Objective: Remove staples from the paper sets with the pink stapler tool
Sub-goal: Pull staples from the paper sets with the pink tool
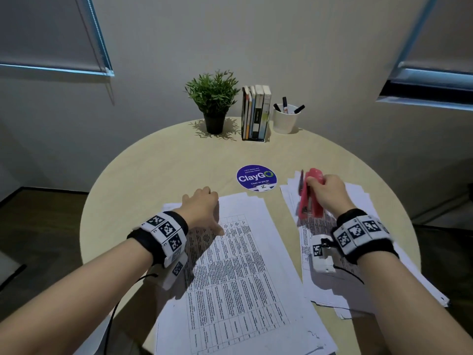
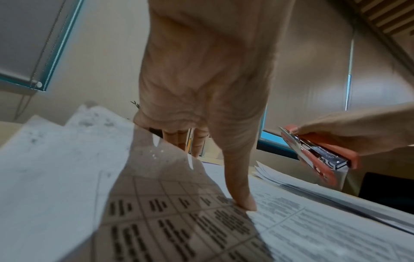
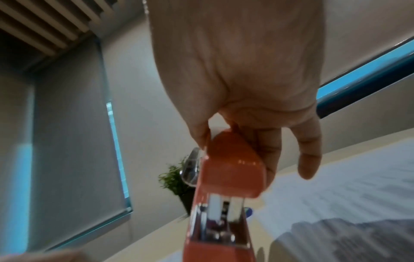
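Holding the pink stapler (image 1: pixel 310 193) off the papers, the right hand (image 1: pixel 326 192) has its fingers (image 3: pixel 309 159) and thumb curled round the tool's far end. The stapler's hinged end points back toward the wrist, its metal underside showing in the left wrist view (image 2: pixel 322 156). It hangs above the right paper stack (image 1: pixel 358 265), not touching it as far as the head view shows.

Left hand (image 1: pixel 202 207) rests on the upper left corner of the middle paper set (image 1: pixel 238 272), which lies just left of the right stack. Thumb tip (image 2: pixel 244 202) presses flat on the printed top sheet; the other fingers (image 2: pixel 179 140) bend down over the far edge of the set. Whether they pinch the sheets, cannot tell. Sheets at that corner are fanned and lifted slightly, small holes or tears visible along the edge in the left wrist view.

Both paper lots lie on a round pale wood surface (image 1: pixel 153 162). Middle set carries a printed table of text; the right stack is loosely squared, with edges offset.

Round blue sticker (image 1: pixel 256 178) sits on the surface between the two hands, further out. At the far edge, in a row: potted plant (image 1: pixel 213 98), a row of upright books (image 1: pixel 256 112), white cup (image 1: pixel 285 120) with dark markers. Both wrists wear bands with black-and-white square markers.
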### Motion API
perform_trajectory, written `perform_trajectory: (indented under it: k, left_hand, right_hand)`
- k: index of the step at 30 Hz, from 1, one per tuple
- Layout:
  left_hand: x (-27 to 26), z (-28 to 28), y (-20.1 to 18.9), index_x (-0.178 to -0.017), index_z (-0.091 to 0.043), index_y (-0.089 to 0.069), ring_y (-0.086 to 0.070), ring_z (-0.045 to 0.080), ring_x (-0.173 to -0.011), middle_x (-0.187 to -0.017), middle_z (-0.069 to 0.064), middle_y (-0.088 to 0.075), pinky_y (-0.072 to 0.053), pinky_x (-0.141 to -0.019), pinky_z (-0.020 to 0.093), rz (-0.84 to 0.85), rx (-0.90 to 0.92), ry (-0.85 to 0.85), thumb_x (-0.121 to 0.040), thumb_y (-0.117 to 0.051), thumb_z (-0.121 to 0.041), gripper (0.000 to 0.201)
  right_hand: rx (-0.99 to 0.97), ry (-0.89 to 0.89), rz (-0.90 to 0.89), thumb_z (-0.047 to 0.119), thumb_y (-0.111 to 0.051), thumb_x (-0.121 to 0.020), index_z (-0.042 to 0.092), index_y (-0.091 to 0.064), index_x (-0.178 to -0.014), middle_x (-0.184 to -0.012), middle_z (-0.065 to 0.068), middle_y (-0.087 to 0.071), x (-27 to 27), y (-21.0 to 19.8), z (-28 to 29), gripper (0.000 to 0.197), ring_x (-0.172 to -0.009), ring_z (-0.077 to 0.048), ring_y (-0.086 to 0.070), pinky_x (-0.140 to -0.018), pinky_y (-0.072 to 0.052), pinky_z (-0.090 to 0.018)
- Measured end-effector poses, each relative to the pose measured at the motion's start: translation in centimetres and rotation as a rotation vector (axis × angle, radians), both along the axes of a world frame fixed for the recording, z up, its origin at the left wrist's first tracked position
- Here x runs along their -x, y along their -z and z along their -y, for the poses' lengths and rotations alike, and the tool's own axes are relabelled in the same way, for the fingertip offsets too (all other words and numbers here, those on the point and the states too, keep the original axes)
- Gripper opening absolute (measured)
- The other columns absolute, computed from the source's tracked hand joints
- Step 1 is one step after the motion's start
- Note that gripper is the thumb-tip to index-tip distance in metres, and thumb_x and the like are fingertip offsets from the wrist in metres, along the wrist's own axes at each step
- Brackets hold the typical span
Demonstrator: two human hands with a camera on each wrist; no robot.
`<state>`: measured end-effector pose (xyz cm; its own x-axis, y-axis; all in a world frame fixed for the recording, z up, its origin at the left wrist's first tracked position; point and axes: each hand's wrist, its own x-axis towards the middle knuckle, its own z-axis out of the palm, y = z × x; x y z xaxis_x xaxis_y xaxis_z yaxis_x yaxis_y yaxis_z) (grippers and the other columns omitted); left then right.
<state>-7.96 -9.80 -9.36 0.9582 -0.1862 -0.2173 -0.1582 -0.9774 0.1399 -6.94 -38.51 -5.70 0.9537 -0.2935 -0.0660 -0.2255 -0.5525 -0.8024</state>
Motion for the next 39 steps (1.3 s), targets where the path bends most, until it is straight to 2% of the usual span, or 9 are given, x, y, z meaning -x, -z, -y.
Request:
perform_trajectory:
  k: [5,9,11,14,18,25,28,33,39]
  left_hand:
    - [0.6,-0.4,0.0,-0.139,-0.018,-0.035,-0.05,0.028,-0.113,-0.129,0.004,-0.04,-0.041,-0.097,0.041,-0.008,0.225,0.001,-0.063,-0.087,-0.03,0.092]
    - [1.0,-0.6,0.2,-0.138,-0.015,-0.037,-0.05,0.027,-0.114,-0.129,0.005,-0.042,-0.045,-0.093,0.032,-0.022,0.327,0.038,-0.071,-0.081,-0.018,0.08]
    - [1.2,-0.7,0.5,-0.135,-0.018,-0.043,-0.049,0.024,-0.114,-0.127,0.003,-0.044,-0.039,-0.094,0.033,0.022,0.229,0.083,-0.075,-0.079,-0.026,0.07]
    - [1.6,-0.8,0.8,-0.114,-0.023,-0.059,-0.044,0.022,-0.115,-0.122,0.001,-0.045,-0.032,-0.089,0.035,0.118,0.05,0.167,-0.077,-0.074,-0.041,0.044]
    - [1.7,-1.3,1.4,-0.109,-0.019,-0.057,-0.037,0.024,-0.12,-0.13,0.004,-0.038,-0.036,-0.09,0.041,0.022,-0.089,0.253,-0.071,-0.067,-0.063,0.059]
    - [1.4,-1.7,1.5,-0.126,-0.02,-0.053,-0.034,0.024,-0.123,-0.135,0.004,-0.033,-0.034,-0.095,0.043,-0.016,-0.09,0.262,-0.065,-0.067,-0.07,0.08]
    - [1.4,-1.8,1.4,-0.13,-0.021,-0.051,-0.034,0.025,-0.123,-0.136,0.004,-0.034,-0.034,-0.095,0.042,-0.021,-0.103,0.274,-0.063,-0.066,-0.072,0.085]
    - [1.2,-1.9,1.2,-0.124,-0.017,-0.054,-0.035,0.023,-0.12,-0.133,0.004,-0.034,-0.032,-0.089,0.037,-0.03,-0.113,0.296,-0.06,-0.067,-0.074,0.086]
    - [0.9,-1.9,1.2,-0.119,-0.016,-0.057,-0.036,0.021,-0.116,-0.13,0.002,-0.035,-0.028,-0.084,0.033,-0.026,-0.108,0.3,-0.057,-0.068,-0.076,0.087]
  right_hand:
    - [0.134,-0.249,-0.066,0.03,-0.052,-0.097,0.013,-0.058,-0.073,-0.076,-0.007,-0.064,1.0,0.5,-5.6,0.03,-0.072,-0.025,-0.062,-0.066,-0.052,-0.033]
    - [0.316,-0.459,-0.161,0.027,-0.049,-0.098,0.016,-0.052,-0.069,-0.089,-0.014,-0.064,1.9,1.1,-9.7,0.031,-0.086,-0.03,-0.064,-0.083,-0.054,-0.042]
    - [0.458,-0.486,-0.196,0.031,-0.048,-0.096,0.016,-0.047,-0.073,-0.092,-0.009,-0.059,1.9,1.6,-11.3,0.028,-0.089,-0.029,-0.06,-0.088,-0.051,-0.043]
    - [0.65,-0.465,-0.245,0.036,-0.046,-0.094,0.015,-0.051,-0.095,-0.104,-0.009,-0.059,1.9,2.4,-12.8,0.022,-0.095,-0.028,-0.056,-0.096,-0.044,-0.044]
    - [0.788,-0.422,-0.194,0.04,-0.044,-0.095,0.015,-0.057,-0.115,-0.117,-0.006,-0.062,2.3,3.1,-13.4,0.034,-0.109,-0.028,-0.059,-0.096,-0.04,-0.043]
    - [0.902,-0.437,-0.075,0.034,-0.047,-0.095,0.014,-0.059,-0.109,-0.113,-0.006,-0.064,2.1,3.1,-13.9,0.028,-0.103,-0.028,-0.061,-0.095,-0.035,-0.043]
    - [0.826,-0.423,-0.049,0.031,-0.049,-0.095,0.01,-0.061,-0.108,-0.114,-0.01,-0.064,1.6,3.2,-14.3,0.028,-0.105,-0.03,-0.06,-0.083,-0.04,-0.034]
    - [0.664,-0.362,-0.101,0.027,-0.05,-0.095,0.005,-0.06,-0.108,-0.115,-0.013,-0.064,1.0,3.6,-14.9,0.027,-0.107,-0.032,-0.059,-0.074,-0.036,-0.031]
    - [0.861,-0.43,0.065,0.025,-0.052,-0.095,0.009,-0.064,-0.101,-0.104,-0.01,-0.067,1.3,3.5,-15.2,0.02,-0.099,-0.03,-0.062,-0.072,-0.04,-0.031]
